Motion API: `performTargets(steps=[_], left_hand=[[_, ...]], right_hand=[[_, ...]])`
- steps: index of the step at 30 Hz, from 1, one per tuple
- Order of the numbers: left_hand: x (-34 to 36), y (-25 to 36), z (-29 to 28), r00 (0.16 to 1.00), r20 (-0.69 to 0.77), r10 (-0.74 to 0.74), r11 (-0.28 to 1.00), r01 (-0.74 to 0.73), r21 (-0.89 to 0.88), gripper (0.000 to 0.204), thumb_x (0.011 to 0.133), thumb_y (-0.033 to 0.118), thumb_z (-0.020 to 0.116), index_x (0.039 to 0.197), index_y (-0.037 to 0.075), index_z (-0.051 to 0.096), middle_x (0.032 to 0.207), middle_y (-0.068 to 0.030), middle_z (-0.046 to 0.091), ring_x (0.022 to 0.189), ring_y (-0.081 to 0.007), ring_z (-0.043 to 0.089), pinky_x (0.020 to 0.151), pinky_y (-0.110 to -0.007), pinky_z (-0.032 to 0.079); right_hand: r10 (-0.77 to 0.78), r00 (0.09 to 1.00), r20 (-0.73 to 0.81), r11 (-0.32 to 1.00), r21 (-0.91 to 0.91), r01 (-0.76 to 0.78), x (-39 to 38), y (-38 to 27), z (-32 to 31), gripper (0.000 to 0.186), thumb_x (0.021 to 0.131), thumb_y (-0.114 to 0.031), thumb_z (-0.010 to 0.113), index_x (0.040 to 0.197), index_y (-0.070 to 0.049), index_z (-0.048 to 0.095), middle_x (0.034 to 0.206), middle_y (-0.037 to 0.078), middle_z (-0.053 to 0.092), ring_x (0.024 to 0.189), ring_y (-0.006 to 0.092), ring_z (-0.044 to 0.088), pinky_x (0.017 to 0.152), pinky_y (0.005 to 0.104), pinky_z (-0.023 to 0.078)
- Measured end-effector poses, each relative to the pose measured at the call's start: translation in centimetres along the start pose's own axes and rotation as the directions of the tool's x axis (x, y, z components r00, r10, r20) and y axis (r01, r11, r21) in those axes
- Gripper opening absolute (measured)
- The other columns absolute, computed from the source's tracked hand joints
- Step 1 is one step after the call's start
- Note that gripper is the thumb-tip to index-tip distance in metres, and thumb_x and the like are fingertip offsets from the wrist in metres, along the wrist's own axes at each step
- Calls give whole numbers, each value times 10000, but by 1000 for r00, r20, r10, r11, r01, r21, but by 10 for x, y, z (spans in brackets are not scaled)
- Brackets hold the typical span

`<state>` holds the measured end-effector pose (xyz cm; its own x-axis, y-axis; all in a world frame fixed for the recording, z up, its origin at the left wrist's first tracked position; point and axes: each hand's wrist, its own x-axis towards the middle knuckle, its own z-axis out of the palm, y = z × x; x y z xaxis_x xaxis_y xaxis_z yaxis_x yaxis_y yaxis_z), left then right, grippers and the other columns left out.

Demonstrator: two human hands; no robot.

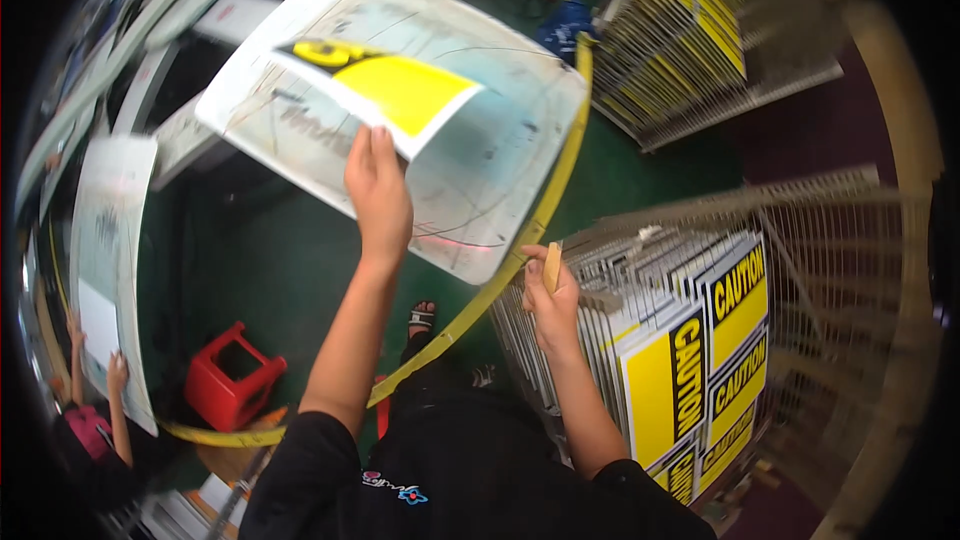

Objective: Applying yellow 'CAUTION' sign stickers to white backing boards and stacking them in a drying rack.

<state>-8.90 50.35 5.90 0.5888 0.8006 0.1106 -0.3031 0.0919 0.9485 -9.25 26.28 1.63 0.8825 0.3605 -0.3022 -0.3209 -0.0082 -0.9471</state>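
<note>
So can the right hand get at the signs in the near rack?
Likely yes: the signs stand right beside the right hand, their front faces uncovered. It holds a tan stick, though, so gripping one may be awkward.

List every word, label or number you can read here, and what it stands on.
Wording is located, not copied out.
Sheet in the left hand: yellow lettering on black, only partly showing and blurred.
Signs at lower right: large, clear lettering on black bands.
Black shirt: small pale script, too small to read surely.
White tabletop: dark scrawl, too blurred to read.
</note>
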Motion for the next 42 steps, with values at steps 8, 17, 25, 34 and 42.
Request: performTargets(steps=[8,17,25,34,42], left_hand=[[-211,61,63,900,410,-150,965,223,-136,370,1053,190,406,1303,-74,474,1138,-111,597,1023,-144,564,896,-271,426],[-348,62,132,331,935,-126,883,467,-46,327,1058,151,395,1304,-51,472,1073,-30,563,935,-49,502,817,-211,396],[-501,27,197,-233,902,-363,769,473,431,285,1067,226,427,1233,29,548,784,93,487,639,22,358,529,-187,250],[-609,-6,202,-659,608,-442,529,356,770,460,1059,185,419,1460,-28,345,1424,-156,480,1221,-233,554,983,-372,504],[-620,-15,200,-709,561,-427,561,278,780,487,1050,162,432,1480,-33,311,1484,-195,425,1295,-276,506,1003,-359,470]], right_hand=[[-102,955,-279,869,442,222,-98,-79,-83,200,1047,-298,489,921,-144,505,621,-66,270,460,41,248,434,242,197],[-245,480,-842,756,144,638,-273,-73,-223,355,1043,-157,465,1362,-2,471,579,-53,347,423,43,265,416,227,221],[33,22,-999,684,39,729,-426,8,-286,158,995,-102,564,1143,-48,561,582,-63,321,435,37,283,411,219,246],[306,-233,-923,686,44,726,-532,113,-324,75,977,-121,603,996,-87,539,648,-68,367,451,22,297,396,210,242],[387,-251,-887,762,155,628,-560,133,-332,119,963,-118,630,1042,-45,580,687,-59,455,466,7,317,402,214,232]])
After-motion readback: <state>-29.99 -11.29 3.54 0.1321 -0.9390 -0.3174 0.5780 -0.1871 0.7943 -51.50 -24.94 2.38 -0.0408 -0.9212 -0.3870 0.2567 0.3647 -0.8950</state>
